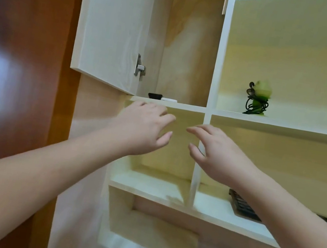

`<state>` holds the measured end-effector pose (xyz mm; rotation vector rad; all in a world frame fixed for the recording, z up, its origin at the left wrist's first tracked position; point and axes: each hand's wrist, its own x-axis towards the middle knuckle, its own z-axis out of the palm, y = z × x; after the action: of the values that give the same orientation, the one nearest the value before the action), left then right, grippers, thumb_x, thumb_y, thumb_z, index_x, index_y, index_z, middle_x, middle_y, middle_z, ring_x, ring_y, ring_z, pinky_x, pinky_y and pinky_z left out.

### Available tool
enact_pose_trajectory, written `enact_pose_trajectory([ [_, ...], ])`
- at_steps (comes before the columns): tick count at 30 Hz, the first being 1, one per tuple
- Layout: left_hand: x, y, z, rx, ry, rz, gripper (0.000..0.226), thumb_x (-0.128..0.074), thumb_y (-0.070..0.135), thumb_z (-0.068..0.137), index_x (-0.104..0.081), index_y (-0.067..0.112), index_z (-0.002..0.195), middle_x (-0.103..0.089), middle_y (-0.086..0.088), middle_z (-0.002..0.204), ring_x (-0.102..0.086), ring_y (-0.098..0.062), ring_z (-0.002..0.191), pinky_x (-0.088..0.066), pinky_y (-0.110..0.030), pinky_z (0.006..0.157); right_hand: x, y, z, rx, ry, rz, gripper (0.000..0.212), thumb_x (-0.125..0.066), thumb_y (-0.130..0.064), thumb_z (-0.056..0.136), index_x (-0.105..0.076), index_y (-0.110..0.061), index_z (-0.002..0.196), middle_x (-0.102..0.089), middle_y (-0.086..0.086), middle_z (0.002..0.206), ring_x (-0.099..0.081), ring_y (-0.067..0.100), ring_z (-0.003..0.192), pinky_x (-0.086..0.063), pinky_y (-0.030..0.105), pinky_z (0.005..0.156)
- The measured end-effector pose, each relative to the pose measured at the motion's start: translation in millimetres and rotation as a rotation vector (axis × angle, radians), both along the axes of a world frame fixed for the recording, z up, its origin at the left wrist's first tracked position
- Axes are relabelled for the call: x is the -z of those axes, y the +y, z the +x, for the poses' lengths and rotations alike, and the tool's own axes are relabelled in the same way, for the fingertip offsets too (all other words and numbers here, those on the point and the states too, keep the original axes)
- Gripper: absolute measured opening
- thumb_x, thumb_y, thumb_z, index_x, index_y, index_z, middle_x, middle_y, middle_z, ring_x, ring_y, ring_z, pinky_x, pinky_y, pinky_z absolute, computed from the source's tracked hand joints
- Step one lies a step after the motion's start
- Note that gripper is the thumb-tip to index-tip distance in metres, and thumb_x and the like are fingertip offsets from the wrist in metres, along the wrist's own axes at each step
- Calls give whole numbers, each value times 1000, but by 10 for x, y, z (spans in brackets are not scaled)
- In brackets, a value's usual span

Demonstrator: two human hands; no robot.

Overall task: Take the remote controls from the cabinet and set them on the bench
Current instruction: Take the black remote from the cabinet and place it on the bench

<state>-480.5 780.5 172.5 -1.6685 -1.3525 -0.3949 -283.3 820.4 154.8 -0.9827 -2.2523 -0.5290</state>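
Your left hand (144, 129) is raised in front of the cabinet (216, 67), just below the shelf edge (168, 103) of the open compartment, with its fingers spread and loosely bent and nothing in them. Your right hand (216, 153) is up beside it, a little lower and apart from it, fingers also spread and slightly curled, holding nothing, in front of the upright divider (197, 173). The cabinet door (114, 27) stands swung open to the left. On the floor of that compartment, right above your left hand's fingertips, lie two remotes side by side: a black remote (154, 96) on the left and a white remote (169, 99) touching or just beside it on the right; only their near ends show. In the open shelf to the right sits a green figure (258, 98) wrapped with a dark cord. On the lower shelf, behind your right forearm, lies a dark keyboard (244, 207).
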Motion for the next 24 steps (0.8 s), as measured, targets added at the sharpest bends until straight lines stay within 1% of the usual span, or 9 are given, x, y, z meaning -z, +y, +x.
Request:
enact_pose_trajectory([
  [2, -121, 93, -13, -16, 0, 26, 66, -12, 54, 85, -52, 24, 129, -59, 0, 122, -54, -21, 115, -40, -38, 95, -127, 86, 4, -33, 32, 23, 46, -42, -36, 96, -39, -26, 140, -42, -5, 142, -35, 15, 132, -32, 32, 108],
  [4, -234, 211, -29, -24, -12, 47, 56, -21, 51, 91, -51, 24, 130, -60, 0, 121, -55, -22, 113, -41, -38, 91, -234, 170, -17, -66, 56, 30, 46, -42, -35, 96, -39, -25, 141, -41, -5, 142, -34, 14, 132, -28, 28, 107],
  [6, -322, 338, -43, -17, -49, 42, 45, -34, 46, 95, -49, 25, 133, -58, 1, 125, -54, -22, 115, -40, -37, 91, -315, 246, -62, -105, 77, 30, 46, -43, -34, 96, -39, -24, 141, -41, -4, 142, -36, 14, 131, -28, 27, 106],
  [7, -355, 402, -44, -13, -67, 34, 44, -37, 45, 96, -48, 25, 133, -57, 2, 127, -53, -21, 116, -40, -36, 91, -347, 282, -87, -120, 90, 31, 46, -43, -34, 96, -39, -24, 141, -42, -4, 142, -37, 14, 130, -29, 28, 107],
  [11, -452, 625, -80, 36, -189, -11, 41, -41, 41, 96, -48, 25, 133, -57, 2, 127, -53, -21, 116, -43, -36, 90, -454, 380, -175, -132, 137, 32, 46, -42, -34, 96, -37, -25, 141, -40, -5, 142, -33, 13, 133, -29, 30, 109],
  [15, -542, 852, -173, 89, -321, -21, 40, -42, 36, 95, -49, 22, 132, -57, -1, 126, -54, -23, 116, -45, -39, 91, -553, 459, -247, -107, 165, 39, 46, -41, -33, 96, -37, -25, 141, -39, -7, 143, -33, 11, 133, -30, 29, 106],
  [18, -624, 1021, -254, 141, -426, -56, 40, -44, 25, 95, -48, 20, 135, -54, -5, 131, -51, -25, 121, -44, -40, 96, -628, 519, -336, -94, 167, 45, 46, -41, -32, 96, -36, -25, 142, -39, -6, 143, -34, 12, 132, -33, 29, 107],
  [21, -757, 1176, -361, 163, -472, -63, 46, -42, 7, 92, -47, 18, 137, -52, -9, 132, -49, -28, 123, -41, -41, 100, -721, 560, -453, -91, 159, 39, 47, -41, -28, 96, -34, -25, 143, -37, -3, 145, -34, 15, 132, -32, 30, 107],
  [24, -903, 1301, -459, 146, -524, -58, 53, -42, -1, 89, -46, 18, 138, -51, -11, 133, -48, -28, 124, -41, -39, 101, -826, 584, -582, -102, 168, 11, 48, -39, -24, 96, -32, -25, 144, -34, -3, 147, -36, 16, 131, -34, 28, 101],
])
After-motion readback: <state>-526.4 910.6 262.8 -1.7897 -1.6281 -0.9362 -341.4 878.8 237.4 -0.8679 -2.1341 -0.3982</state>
